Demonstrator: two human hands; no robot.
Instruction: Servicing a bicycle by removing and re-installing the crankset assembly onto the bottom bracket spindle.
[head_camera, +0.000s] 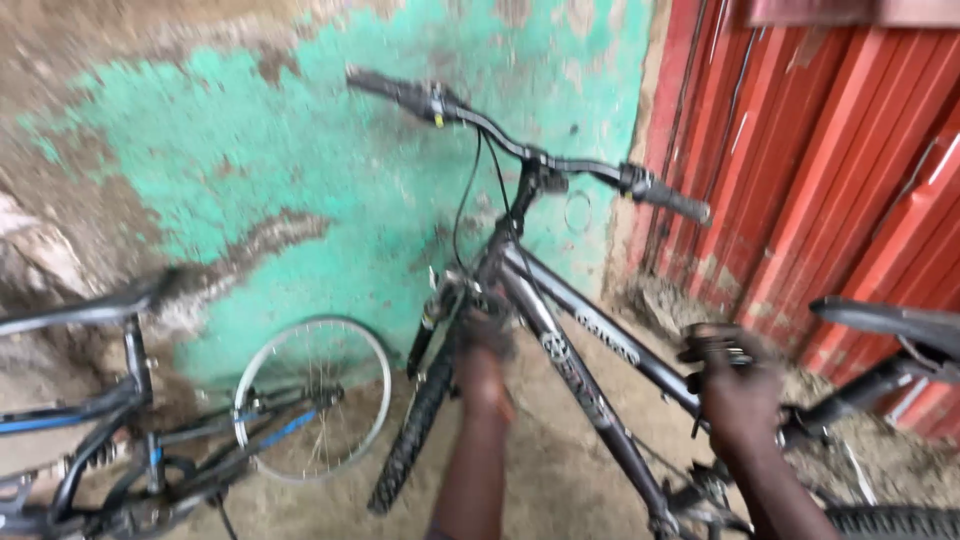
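Two bare hands grip a dark mountain bicycle (590, 340) that stands nose-in against a peeling green wall (300, 150), in the single head-camera view looking down along the person's arms. The left hand (486, 335) reaches to the front of the frame, where the down tube meets the suspension fork above the knobby front tyre (412, 430); motion blur hides the fingers there, so whether they are curled around metal or merely pressed against it cannot be told. The right hand (728, 362) sits further back on the top tube, fingers wrapped over and clamped on the bar just ahead of the black saddle (890, 320). The handlebar (530, 155) is turned toward the wall, its grips well clear of both hands.

To the left a second bicycle (110, 440), with blue in its frame, stands low beside a bare spoked wheel rim (312, 395) propped at the foot of the wall. Red corrugated sheeting (820, 160) closes off the right side. The ground is packed dirt (540, 470).

Judged from its steel-looking tubes and thick tyres, the bicycle is likely heavy and rigid, awkward rather than fragile. The frame tubes offer the firmest hold; the free-turning handlebar and front wheel would likely swing if taken instead.
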